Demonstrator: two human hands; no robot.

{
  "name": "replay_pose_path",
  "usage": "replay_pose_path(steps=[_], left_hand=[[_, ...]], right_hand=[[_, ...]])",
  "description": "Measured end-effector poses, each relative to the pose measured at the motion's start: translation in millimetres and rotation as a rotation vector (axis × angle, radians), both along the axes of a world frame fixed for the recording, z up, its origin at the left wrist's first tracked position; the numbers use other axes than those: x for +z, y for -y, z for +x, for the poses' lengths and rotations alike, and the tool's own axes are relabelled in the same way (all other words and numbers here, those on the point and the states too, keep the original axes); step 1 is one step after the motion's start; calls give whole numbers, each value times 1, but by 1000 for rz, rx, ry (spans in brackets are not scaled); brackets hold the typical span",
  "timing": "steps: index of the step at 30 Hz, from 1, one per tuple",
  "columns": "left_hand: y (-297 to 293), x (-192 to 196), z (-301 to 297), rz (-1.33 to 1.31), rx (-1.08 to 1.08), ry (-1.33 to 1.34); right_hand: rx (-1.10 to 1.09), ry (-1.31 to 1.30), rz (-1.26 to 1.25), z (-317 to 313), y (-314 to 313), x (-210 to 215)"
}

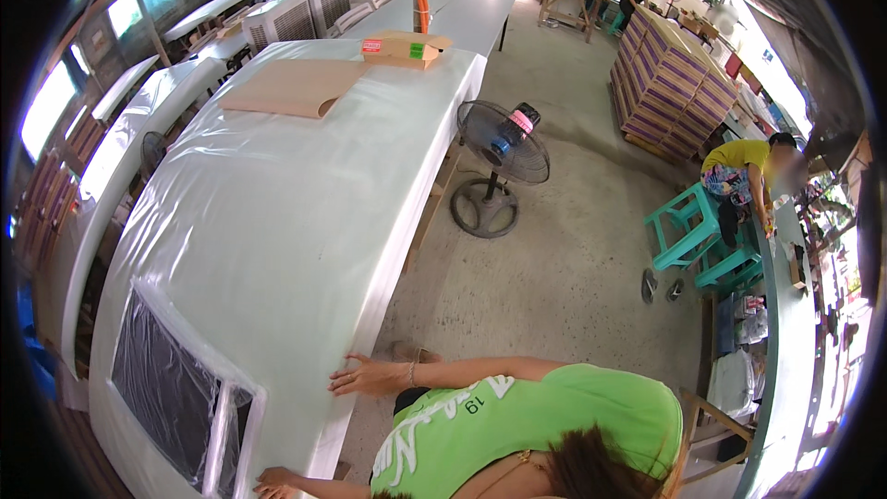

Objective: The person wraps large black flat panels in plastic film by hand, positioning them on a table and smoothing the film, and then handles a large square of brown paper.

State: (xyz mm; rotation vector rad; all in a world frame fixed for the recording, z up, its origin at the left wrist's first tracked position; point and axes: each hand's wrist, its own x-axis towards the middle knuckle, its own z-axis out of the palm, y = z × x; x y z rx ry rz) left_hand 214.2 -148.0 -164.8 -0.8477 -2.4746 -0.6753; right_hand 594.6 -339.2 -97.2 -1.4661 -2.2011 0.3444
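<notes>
A long white table (277, 212) wrapped in clear plastic sheet is seen running from the lower left up toward the top centre, its long axis pointing away into the room; its right edge curves along a bare concrete floor (564, 259), where open room is left between the table and the teal stools (702, 240). Two hands are laid on that right edge near the bottom of the view; whether they belong to the wearer or to the person in the green shirt (545, 425) leaning in from below cannot be told for certain. The right hand (365, 376) is spread open, fingers flat on the table's rim, gripping nothing; the left hand (277, 480) is rested lower on the same edge, fingers loosely curled over it, and whether anything is gripped cannot be told. A dark panel under plastic (176, 388) is set into the table's near end, just left of the hands. At the far end a flat sheet of brown cardboard (291, 88) is lain, and beyond it a small cardboard box (407, 48); both are well apart from the hands. A standing fan (499, 166) is placed on the floor just beside the table's right edge; stacked purple cartons (670, 88) are seen farther right.
</notes>
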Motion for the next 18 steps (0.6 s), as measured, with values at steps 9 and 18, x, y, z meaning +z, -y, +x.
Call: replay_pose_path(steps=[9, 18], left_hand=[[-34, -7, 104, -140, 219, -27], [-51, 12, 137, -156, 285, -117]], right_hand=[[-167, -72, 61, 162, -43, 0], [-462, -176, 151, 286, -91, -18]])
